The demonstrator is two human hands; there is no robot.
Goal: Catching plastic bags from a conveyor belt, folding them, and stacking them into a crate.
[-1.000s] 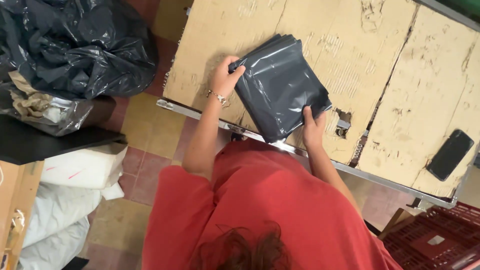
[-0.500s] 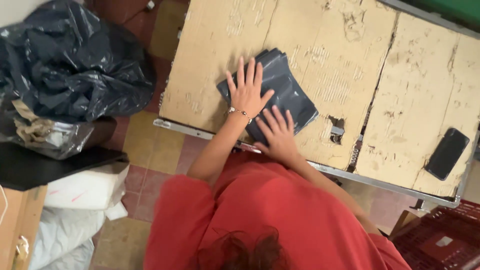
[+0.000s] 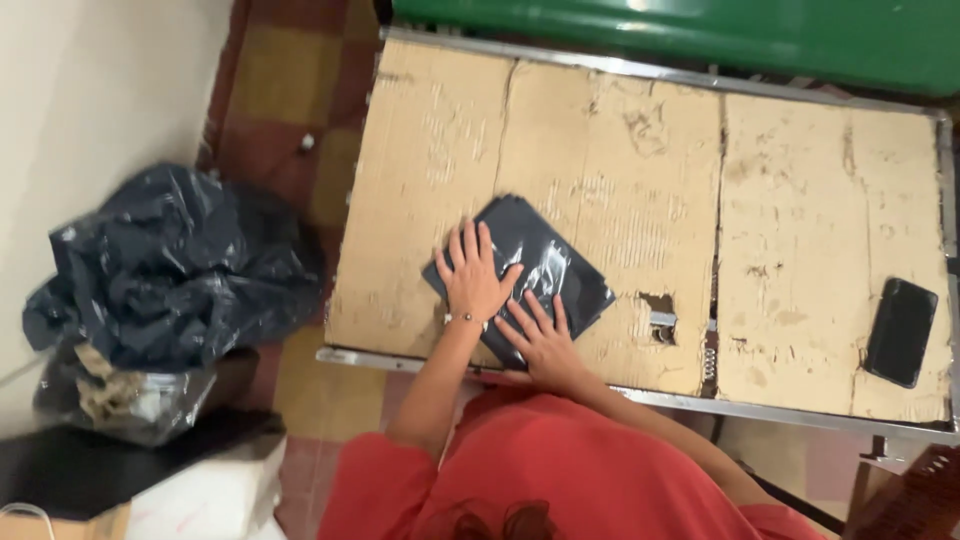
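A flat dark grey plastic mailer bag [image 3: 565,265] lies on a table covered with worn cardboard [image 3: 620,140], near its front edge. My left hand [image 3: 473,275], with a bracelet at the wrist, rests palm down on the bag's left part, fingers spread. Just to its right, my right hand [image 3: 540,338] lies palm down on the bag's near corner, fingers apart too. Neither hand grips anything. A red shirt fills the bottom of the view.
A black phone [image 3: 900,330] lies at the table's right end. The cardboard has a torn hole [image 3: 658,303] right of the bag. A green bin [image 3: 700,30] stands behind the table. A black rubbish bag [image 3: 170,270] sits on the floor at left.
A second ago both hands held the bag by its edges, raised off the table. It has since been laid down, and both palms now lie flat on it.
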